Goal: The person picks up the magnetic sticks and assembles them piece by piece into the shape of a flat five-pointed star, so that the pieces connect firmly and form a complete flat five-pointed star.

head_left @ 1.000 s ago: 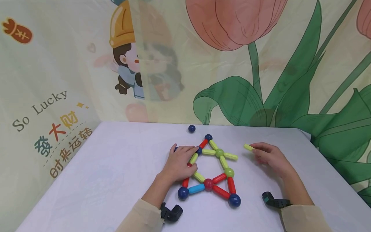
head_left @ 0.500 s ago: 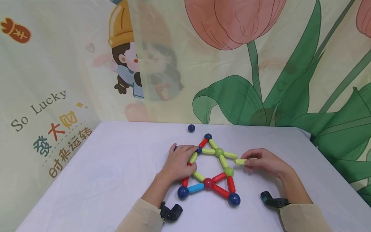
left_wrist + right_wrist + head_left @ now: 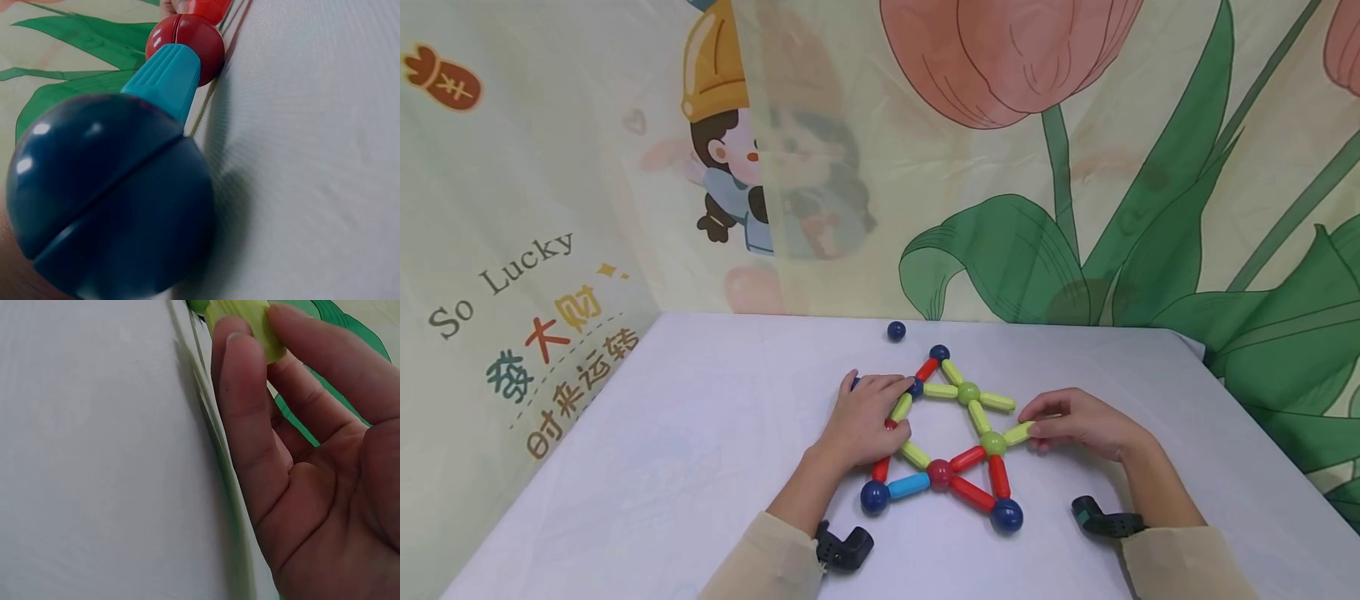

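Note:
My right hand [image 3: 1086, 423] pinches a light green magnetic rod [image 3: 1018, 433] between thumb and fingertips. The rod's far end meets the lower green ball [image 3: 993, 443] of a flat frame built from balls and magnetic rods. Seen from the right wrist, the rod [image 3: 247, 325] sits between the fingertips. My left hand [image 3: 865, 421] rests over the frame's left side, index finger at a blue ball [image 3: 916, 388] and thumb beside a mostly covered red ball [image 3: 891, 424]. In the left wrist view, a blue ball [image 3: 112, 200] and a light blue rod [image 3: 169, 78] fill the foreground.
A loose blue ball [image 3: 897, 331] lies near the far edge of the white table [image 3: 700, 417]. Another green rod [image 3: 997, 402] sticks out rightward from the upper green ball [image 3: 969, 392]. A printed cloth [image 3: 820, 283] hangs behind the table.
My right hand has moved left and down with the green rod, bringing its end to the lower green ball. The left hand and the rest of the frame have stayed in place.

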A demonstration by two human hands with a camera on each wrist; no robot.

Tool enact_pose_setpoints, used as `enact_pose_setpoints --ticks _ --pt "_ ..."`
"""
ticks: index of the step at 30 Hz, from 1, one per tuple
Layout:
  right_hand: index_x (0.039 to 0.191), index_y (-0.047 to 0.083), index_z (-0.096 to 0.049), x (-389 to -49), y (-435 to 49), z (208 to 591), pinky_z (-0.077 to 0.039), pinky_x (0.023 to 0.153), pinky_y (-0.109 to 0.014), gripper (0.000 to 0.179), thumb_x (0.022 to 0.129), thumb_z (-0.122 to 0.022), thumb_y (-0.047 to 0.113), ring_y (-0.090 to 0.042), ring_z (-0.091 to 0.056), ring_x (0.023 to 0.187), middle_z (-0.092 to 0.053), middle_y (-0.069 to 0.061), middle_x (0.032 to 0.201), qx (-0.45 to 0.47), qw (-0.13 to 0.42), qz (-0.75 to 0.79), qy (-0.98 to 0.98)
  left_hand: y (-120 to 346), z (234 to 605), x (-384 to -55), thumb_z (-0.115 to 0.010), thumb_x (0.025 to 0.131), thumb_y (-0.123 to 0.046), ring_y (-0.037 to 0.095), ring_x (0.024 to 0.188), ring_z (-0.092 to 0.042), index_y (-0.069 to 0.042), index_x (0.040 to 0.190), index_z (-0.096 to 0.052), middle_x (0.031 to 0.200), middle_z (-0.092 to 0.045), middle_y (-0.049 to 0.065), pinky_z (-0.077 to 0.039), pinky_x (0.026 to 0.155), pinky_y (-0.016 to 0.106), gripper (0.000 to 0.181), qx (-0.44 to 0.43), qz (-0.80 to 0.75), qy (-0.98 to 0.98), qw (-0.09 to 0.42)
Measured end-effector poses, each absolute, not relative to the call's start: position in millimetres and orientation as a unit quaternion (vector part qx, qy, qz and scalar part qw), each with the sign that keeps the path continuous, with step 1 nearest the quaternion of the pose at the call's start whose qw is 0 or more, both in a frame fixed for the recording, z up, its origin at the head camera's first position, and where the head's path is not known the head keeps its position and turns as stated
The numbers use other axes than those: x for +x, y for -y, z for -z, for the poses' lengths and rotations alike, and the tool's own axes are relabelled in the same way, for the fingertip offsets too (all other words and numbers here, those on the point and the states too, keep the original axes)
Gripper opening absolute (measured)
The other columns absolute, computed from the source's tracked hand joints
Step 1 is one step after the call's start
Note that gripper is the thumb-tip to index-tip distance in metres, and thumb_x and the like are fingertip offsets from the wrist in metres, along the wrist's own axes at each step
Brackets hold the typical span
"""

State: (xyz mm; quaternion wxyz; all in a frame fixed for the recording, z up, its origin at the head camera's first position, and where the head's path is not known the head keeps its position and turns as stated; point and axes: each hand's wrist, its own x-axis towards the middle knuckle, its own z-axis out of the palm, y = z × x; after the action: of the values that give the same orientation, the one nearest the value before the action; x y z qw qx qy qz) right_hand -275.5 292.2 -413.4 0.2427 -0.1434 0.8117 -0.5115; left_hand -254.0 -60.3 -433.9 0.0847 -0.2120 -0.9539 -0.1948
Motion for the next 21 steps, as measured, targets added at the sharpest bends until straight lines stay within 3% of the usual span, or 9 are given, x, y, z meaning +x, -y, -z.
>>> enact_pose_setpoints --ticks 12,21 --pt "0.123 -0.005 -0.059 -281.5 -277.2 422.6 -0.063 0.081 -0.032 0.042 0.092 -0.077 0.015 -0.022 -0.073 0.09 -0.067 -0.013 0.105 -0.067 0.205 0.529 -0.821 63.0 435.1 -254.5 -0.057 0.089 -0.036 0.026 0.141 -0.05 -0.02 0.149 -0.057 0.15 -0.059 0.003 -0.022 0.122 0.067 0.062 -0.207 0.19 0.956 0.083" --pt "0.124 -0.002 -0.058 -281.2 -281.0 417.8 -0.063 0.08 -0.032 0.039 0.098 -0.07 0.024 -0.023 -0.07 0.09 -0.067 -0.012 0.105 -0.07 0.189 0.496 -0.845 60.5 435.5 -255.8 -0.056 0.09 -0.037 0.025 0.14 -0.051 -0.021 0.148 -0.058 0.149 -0.06 0.001 -0.025 0.121 0.064 0.061 -0.208 0.193 0.955 0.086"
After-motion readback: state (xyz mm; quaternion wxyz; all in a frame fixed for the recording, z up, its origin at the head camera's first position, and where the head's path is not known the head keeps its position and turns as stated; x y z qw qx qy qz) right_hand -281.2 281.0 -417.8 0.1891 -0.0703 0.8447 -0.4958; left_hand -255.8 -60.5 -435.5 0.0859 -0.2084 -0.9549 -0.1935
